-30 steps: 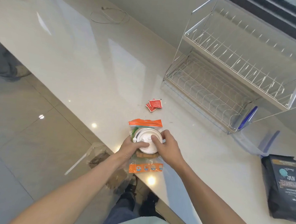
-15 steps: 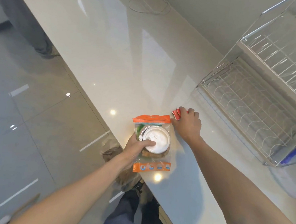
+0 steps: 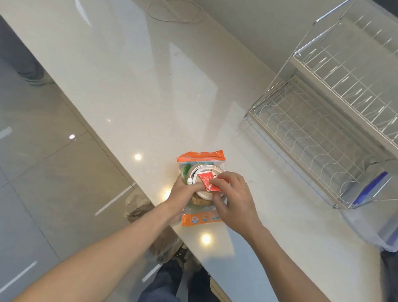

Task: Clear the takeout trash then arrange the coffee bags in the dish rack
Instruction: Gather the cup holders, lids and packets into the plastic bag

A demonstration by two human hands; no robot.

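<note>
A clear takeout bag [image 3: 201, 156] with orange top and bottom strips lies near the counter's front edge. On it sits a round white lidded container [image 3: 202, 172], with green and brown food showing under it. My left hand [image 3: 185, 192] grips the container's left side, thumb on the lid. My right hand [image 3: 233, 200] holds red sauce packets [image 3: 207, 179] flat on top of the lid. The wire dish rack [image 3: 312, 135] stands empty at the right. No coffee bag is in view.
The white glossy counter [image 3: 132, 80] runs diagonally, its front edge just left of the bag. A white cable [image 3: 177, 10] lies coiled at the far end. A clear drip tray with a blue edge [image 3: 377, 184] sticks out under the rack. A person's shoe [image 3: 34, 78] stands on the floor at left.
My right hand left the container, reached forward to the red sauce packets on the counter, picked them up and brought them back onto the lid. My left hand stayed on the container.
</note>
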